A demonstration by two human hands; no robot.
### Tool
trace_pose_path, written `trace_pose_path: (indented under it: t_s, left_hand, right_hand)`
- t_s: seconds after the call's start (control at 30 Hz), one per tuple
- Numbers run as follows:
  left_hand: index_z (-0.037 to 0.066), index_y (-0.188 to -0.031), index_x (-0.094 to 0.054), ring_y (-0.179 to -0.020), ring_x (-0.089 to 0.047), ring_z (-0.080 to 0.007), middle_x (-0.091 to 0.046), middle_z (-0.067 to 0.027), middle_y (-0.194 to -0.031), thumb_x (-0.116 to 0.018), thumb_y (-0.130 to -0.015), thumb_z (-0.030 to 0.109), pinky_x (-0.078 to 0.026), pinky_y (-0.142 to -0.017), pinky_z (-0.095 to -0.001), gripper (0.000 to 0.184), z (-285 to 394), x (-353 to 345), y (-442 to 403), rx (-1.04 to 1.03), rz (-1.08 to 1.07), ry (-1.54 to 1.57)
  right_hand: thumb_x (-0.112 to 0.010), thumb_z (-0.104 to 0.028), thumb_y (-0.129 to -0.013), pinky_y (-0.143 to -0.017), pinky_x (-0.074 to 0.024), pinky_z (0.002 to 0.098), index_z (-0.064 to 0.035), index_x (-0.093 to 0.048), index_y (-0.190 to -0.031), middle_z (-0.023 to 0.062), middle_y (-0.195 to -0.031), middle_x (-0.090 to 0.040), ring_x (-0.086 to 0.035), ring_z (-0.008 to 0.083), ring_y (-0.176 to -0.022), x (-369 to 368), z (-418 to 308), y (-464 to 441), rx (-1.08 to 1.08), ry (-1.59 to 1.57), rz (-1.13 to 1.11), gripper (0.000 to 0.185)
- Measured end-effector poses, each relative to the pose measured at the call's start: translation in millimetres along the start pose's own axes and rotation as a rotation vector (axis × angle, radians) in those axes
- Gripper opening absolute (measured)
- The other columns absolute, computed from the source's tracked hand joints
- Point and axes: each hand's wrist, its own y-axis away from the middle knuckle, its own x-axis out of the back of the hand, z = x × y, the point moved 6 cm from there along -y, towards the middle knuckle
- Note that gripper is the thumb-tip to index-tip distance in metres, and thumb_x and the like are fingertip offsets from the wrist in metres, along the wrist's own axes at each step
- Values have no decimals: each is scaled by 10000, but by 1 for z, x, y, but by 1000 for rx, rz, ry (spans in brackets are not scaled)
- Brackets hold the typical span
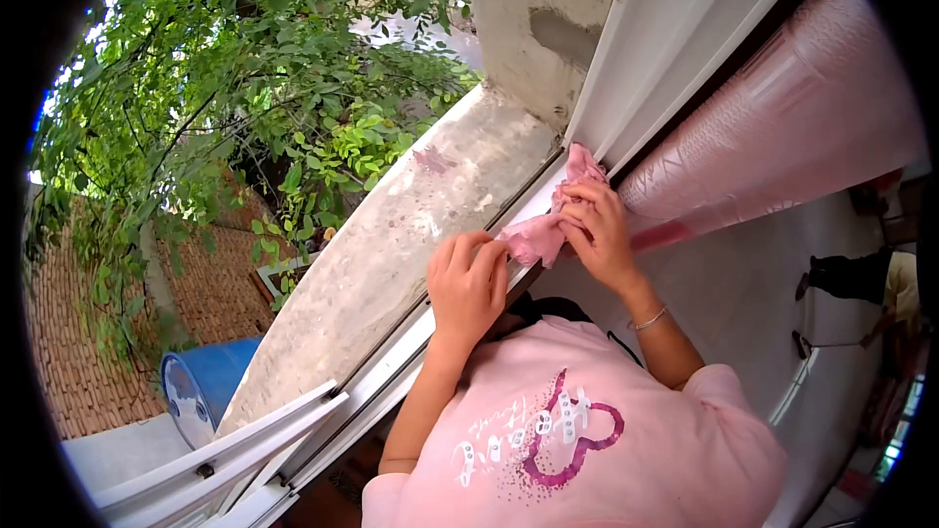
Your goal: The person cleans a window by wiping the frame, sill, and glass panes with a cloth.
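A crumpled pink cloth (pixel 533 239) lies over the white window track (pixel 391 357), running up into the corner by the frame. My left hand (pixel 466 282) is closed, its fingertips pinching the near left end of the cloth. With bent fingers, my right hand (pixel 597 233) grips the cloth's middle part, close to the upright white frame (pixel 650 49). Part of the track under the cloth and the right fingers is hidden.
Outside the track runs a rough concrete sill (pixel 391 254), with leafy branches (pixel 293 88) beyond. A blue barrel (pixel 210 381) stands below. White sliding panels (pixel 225 469) are at lower left, a pink curtain (pixel 782 108) at right. Another person (pixel 856 281) is indoors at far right.
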Motion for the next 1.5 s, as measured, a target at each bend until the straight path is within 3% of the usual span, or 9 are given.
trace_pose_path:
  t_s: [0.17,0.37,0.43,0.57,0.87,1.27,1.33,1.4,1.5]
  left_hand:
    - [82,-1003,-654,-943,-584,-297,-620,-73,-1016,-682,-802,77,-459,-819,-404,203,-1,-18,-20,-65,-175,-20]
    - [77,-1087,-647,-1083,-573,-333,-599,-114,-1158,-687,-796,98,-479,-896,-421,294,-7,-17,-11,-85,-260,132]
    - [83,-1139,-636,-1124,-559,-341,-575,-120,-1232,-688,-800,106,-475,-924,-430,344,-7,-16,-12,-78,-256,134]
    - [81,-1172,-623,-1175,-537,-350,-546,-132,-1284,-694,-803,126,-464,-964,-437,378,-15,-21,-7,-31,-275,139]
    - [63,-1357,-515,-1303,-454,-388,-434,-192,-1434,-747,-784,253,-415,-1061,-456,647,-20,-18,-3,86,-273,131]
    - [100,-1405,-444,-1314,-429,-423,-376,-251,-1467,-822,-680,187,-399,-1074,-474,822,-17,-21,4,31,-390,162]
    - [108,-1448,-374,-1303,-438,-425,-369,-262,-1464,-830,-660,136,-403,-1070,-474,911,-19,-21,5,54,-338,255]
    - [105,-1464,-344,-1296,-444,-427,-362,-265,-1465,-832,-655,118,-412,-1061,-475,945,-19,-19,6,25,-332,251]
    - [98,-1487,-306,-1284,-454,-428,-344,-270,-1472,-839,-646,107,-431,-1042,-479,996,-18,-19,6,49,-319,279]
  right_hand:
    - [-659,-61,-854,-892,-448,417,-59,-670,-935,77,-1007,-639,-585,275,-1006,16,-1,-22,-55,5,-111,82]
    - [-627,-62,-930,-905,-468,340,-36,-653,-1090,117,-1082,-664,-621,234,-1056,155,-53,-78,-87,-10,747,164]
    - [-571,17,-844,-765,-523,345,96,-629,-1033,182,-1000,-668,-641,244,-788,189,-95,-135,98,130,226,213]
    - [-740,-198,-815,-871,-502,362,-48,-719,-968,80,-1120,-686,-661,252,-1012,159,-125,-167,649,1078,275,215]
    - [-619,-127,-792,-888,-432,316,-37,-676,-982,87,-1106,-638,-592,227,-1080,26,-21,-88,541,1093,-389,218]
    - [-575,-49,-893,-849,-442,445,-40,-643,-954,135,-923,-651,-598,331,-914,-40,-40,-40,-57,-81,-360,92]
    - [-543,-95,-959,-791,-491,389,-28,-637,-1031,113,-913,-657,-630,262,-883,-35,-43,-34,-16,-98,-380,136]
    - [-486,-129,-1010,-750,-501,277,-40,-625,-1077,60,-954,-672,-634,132,-844,-34,-12,-7,-921,-933,-513,177]
    - [-448,-160,-1042,-718,-495,229,-36,-597,-1129,46,-986,-664,-612,58,-855,-15,2,-29,-881,-1084,-153,213]
